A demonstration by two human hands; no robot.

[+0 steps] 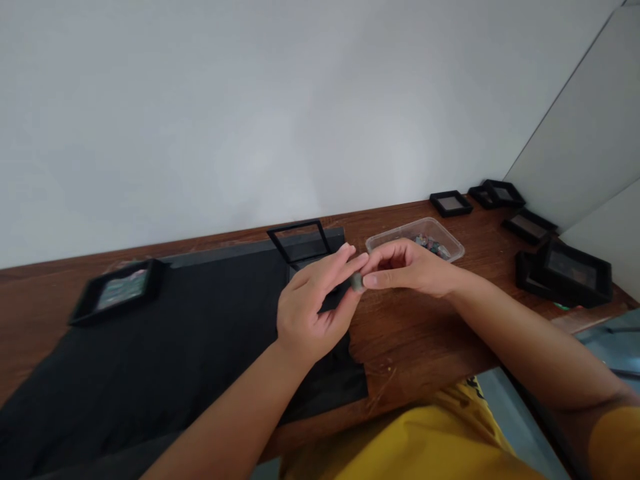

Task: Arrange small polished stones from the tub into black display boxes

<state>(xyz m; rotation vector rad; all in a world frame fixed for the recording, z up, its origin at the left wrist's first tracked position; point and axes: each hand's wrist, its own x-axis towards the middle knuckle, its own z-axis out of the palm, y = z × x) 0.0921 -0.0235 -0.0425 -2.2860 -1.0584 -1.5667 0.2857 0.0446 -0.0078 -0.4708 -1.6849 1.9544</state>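
Observation:
A small greyish-green stone (357,282) is pinched between the fingertips of both hands, above the right edge of a black cloth (200,340). My left hand (315,300) holds it between thumb and index finger, its other fingers stretched out. My right hand (400,267) grips the same stone from the right with thumb and fingers. Partly hidden behind my left hand is a black box with its framed clear lid (300,241) raised. A clear plastic tub (453,247) with small colourful stones stands just behind my right hand.
On the cloth's left edge lies a black framed box (120,290) with greenish contents. Several black boxes, such as one near the wall (451,203) and a stacked one (575,272), sit on the right of the wooden table (425,333). A white wall (200,120) rises behind.

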